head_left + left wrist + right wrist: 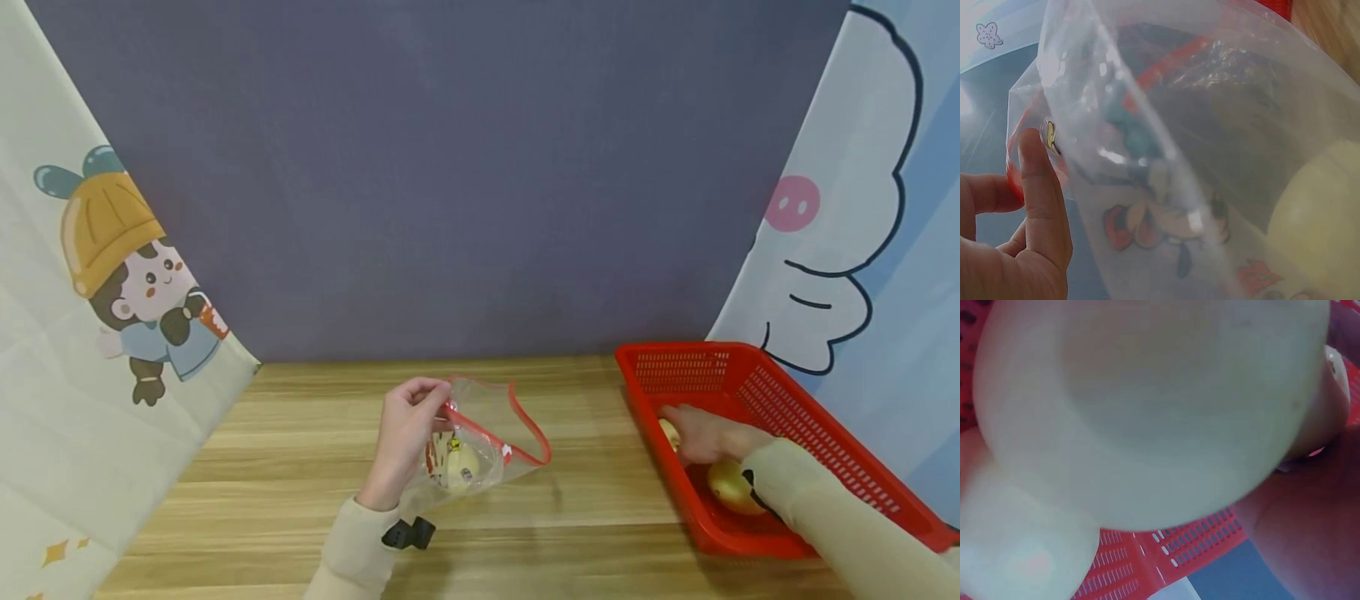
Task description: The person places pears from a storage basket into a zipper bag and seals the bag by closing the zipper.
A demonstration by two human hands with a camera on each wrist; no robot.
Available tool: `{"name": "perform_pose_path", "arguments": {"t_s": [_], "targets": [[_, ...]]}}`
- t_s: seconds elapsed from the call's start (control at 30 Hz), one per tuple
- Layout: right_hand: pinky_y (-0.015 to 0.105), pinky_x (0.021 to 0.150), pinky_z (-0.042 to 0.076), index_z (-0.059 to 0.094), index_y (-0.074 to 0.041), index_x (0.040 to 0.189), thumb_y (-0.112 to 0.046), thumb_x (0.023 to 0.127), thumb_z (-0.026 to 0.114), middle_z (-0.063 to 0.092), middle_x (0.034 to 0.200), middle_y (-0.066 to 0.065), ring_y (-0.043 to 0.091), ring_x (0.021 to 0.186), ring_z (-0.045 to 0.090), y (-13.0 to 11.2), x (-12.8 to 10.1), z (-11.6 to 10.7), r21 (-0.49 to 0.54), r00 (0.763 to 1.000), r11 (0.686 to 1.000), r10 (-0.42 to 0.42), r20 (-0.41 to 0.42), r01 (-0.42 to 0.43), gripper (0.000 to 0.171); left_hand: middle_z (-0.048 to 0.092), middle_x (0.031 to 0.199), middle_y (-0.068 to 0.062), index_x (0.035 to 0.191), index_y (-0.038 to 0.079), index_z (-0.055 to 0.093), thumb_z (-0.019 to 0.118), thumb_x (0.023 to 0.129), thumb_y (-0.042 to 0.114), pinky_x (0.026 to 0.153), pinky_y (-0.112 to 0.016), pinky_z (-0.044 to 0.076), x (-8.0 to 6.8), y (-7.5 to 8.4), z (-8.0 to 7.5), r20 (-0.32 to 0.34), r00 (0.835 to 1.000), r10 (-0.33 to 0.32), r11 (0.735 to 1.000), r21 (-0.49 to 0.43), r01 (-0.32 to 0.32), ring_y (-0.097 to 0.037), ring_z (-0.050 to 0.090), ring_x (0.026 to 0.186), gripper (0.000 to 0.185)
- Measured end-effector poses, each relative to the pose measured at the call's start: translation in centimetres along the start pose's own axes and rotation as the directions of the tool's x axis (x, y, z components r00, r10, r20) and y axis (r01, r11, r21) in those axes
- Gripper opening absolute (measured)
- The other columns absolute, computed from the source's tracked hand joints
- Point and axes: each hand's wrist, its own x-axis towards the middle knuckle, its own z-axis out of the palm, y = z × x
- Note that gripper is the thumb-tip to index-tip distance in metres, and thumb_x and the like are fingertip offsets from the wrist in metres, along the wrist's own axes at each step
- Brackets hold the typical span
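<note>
Head view: our left hand [405, 437] pinches the red zip edge of a clear bag [480, 450] near the middle of the worktop [300, 500], holding its mouth up and open; one pale yellow fruit [459, 465] already sits inside. Our right hand [705, 437] is down in the red basket [750, 392] at the worktop's right edge, fingers curled onto a fruit at the fingertips [669, 433], another fruit [731, 486] lying just under the wrist.

Left wrist view: thumb [1041, 187] pressed on the bag film [1179, 156], printed cartoon visible, bagged fruit [1319, 219] at the lower right. Grip reads as a pinch.

Right wrist view: frame mostly filled by a big pale fruit [1147, 406] close to the lens, a second one [1022, 550] below left, red basket mesh [1166, 550] behind. Fingers barely show here; we can't confirm the grasp from this view.

Step in hand, we judge: picking the next fruit from the basket. Next move calls for a firm hold, a lift clear of the basket wall, then across to the bag mouth, which the left hand must keep wide.
</note>
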Motion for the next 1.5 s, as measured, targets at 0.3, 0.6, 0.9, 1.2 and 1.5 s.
{"name": "perform_pose_path", "arguments": {"t_s": [0.3, 0.6, 0.9, 1.2, 1.5], "targets": [[0.045, 0.08, 0.052, 0.059, -0.013, 0.124, -0.026, 0.064, 0.09, 0.057, 0.104, 0.007, 0.025, 0.093, 0.053, 0.1, 0.0, -0.2, -0.02, 0.997, 1.0, -0.015, -0.072, 0.014, 0.068, 0.068, 0.09, -0.021, 0.106, -0.006, 0.069, 0.065, 0.1, 0.006, 0.062, -0.034, 0.064, 0.0, -0.2, 0.1, -0.005, 1.0, -0.018, 1.0, -0.014, 0.018, -0.02, 0.068, 0.068, 0.014], [0.041, 0.076, 0.05, 0.059, -0.008, 0.128, -0.021, 0.064, 0.082, 0.058, 0.104, 0.007, 0.024, 0.091, 0.054, 0.3, -0.4, -1.1, -0.005, 0.992, 1.0, -0.022, -0.127, 0.022, 0.069, 0.068, 0.086, -0.015, 0.106, -0.006, 0.069, 0.065, 0.1, 0.006, 0.062, -0.035, 0.064, 0.0, 0.1, 0.1, -0.004, 1.0, -0.011, 1.0, -0.005, 0.011, -0.02, 0.068, 0.068, 0.014], [0.04, 0.075, 0.05, 0.058, -0.002, 0.126, -0.021, 0.068, 0.079, 0.062, 0.098, 0.004, 0.023, 0.087, 0.054, 0.3, -0.2, -2.2, 0.019, 0.98, 0.997, -0.065, -0.188, 0.07, 0.065, 0.068, 0.087, -0.017, 0.106, -0.007, 0.069, 0.065, 0.1, 0.007, 0.062, -0.034, 0.064, -0.1, 0.1, 0.0, 0.005, 1.0, 0.004, 1.0, -0.007, -0.004, -0.019, 0.068, 0.068, 0.015], [0.038, 0.077, 0.049, 0.056, 0.001, 0.127, -0.018, 0.071, 0.079, 0.062, 0.097, 0.004, 0.02, 0.086, 0.054, -0.6, 0.1, -3.0, 0.086, 0.973, 0.993, -0.061, -0.224, 0.082, 0.063, 0.068, 0.085, -0.013, 0.107, -0.008, 0.068, 0.066, 0.1, 0.009, 0.062, -0.033, 0.064, -0.2, 0.1, -0.1, 0.009, 1.0, 0.0, 1.0, -0.003, 0.001, -0.019, 0.068, 0.069, 0.018], [0.044, 0.084, 0.051, 0.055, 0.002, 0.131, -0.02, 0.074, 0.081, 0.063, 0.108, 0.008, 0.023, 0.094, 0.056, -1.4, -0.1, -4.0, 0.092, 0.962, 0.991, -0.072, -0.262, 0.099, 0.066, 0.068, 0.084, -0.013, 0.106, -0.007, 0.069, 0.065, 0.1, 0.007, 0.062, -0.034, 0.064, -0.2, 0.2, -0.1, 0.008, 1.0, 0.001, 1.0, 0.003, -0.001, -0.019, 0.068, 0.068, 0.015]]}}
